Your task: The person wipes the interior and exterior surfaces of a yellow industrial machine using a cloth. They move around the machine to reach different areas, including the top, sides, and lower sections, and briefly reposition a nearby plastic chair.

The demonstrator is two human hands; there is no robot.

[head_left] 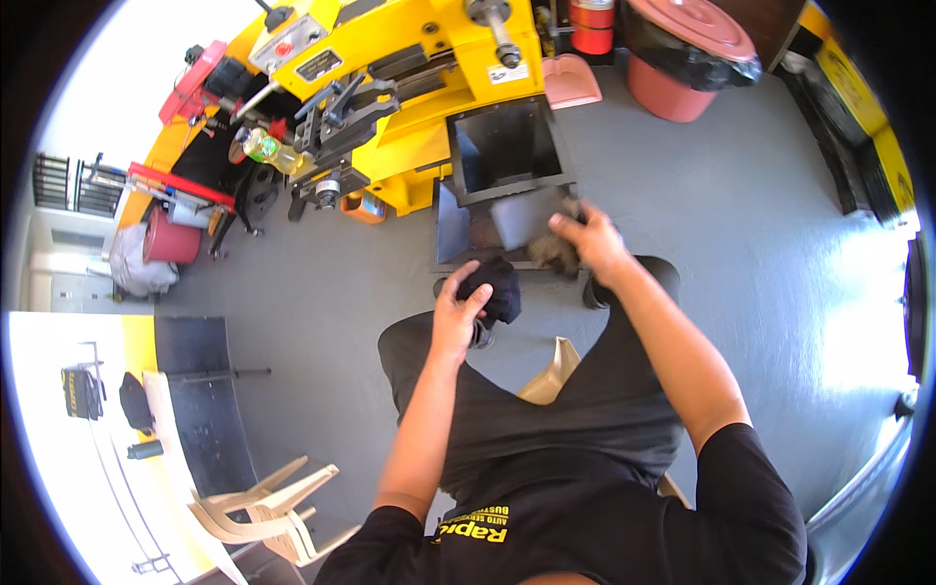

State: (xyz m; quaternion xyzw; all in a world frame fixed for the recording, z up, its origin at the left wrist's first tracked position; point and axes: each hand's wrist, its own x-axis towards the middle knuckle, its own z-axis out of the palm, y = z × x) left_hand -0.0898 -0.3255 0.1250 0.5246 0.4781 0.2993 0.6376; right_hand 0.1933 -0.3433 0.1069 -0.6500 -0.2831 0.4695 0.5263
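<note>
Bunching around a dark, crumpled cloth [499,292], the fingers of the left hand [454,310] grasp it at the centre of the frame. Just right of it, the right hand [602,244] pinches a blurred flat grey piece [522,218] by its right edge; a fuzzy brownish wad [556,254] shows below, though whether those fingers hold it too I cannot tell. Behind the piece, above centre, an open black box [507,146] stands against a yellow machine [409,161]. Smooth grey floor paint [682,185] spreads around, shining at the right edge. At the upper right sits a lidded, reddish bin [673,90], with a pink dustpan [571,82] left of it. A clear bottle [271,149] shows at the upper left, a red stand [180,183] lower, and a beige plastic chair [263,517] at the lower left.
</note>
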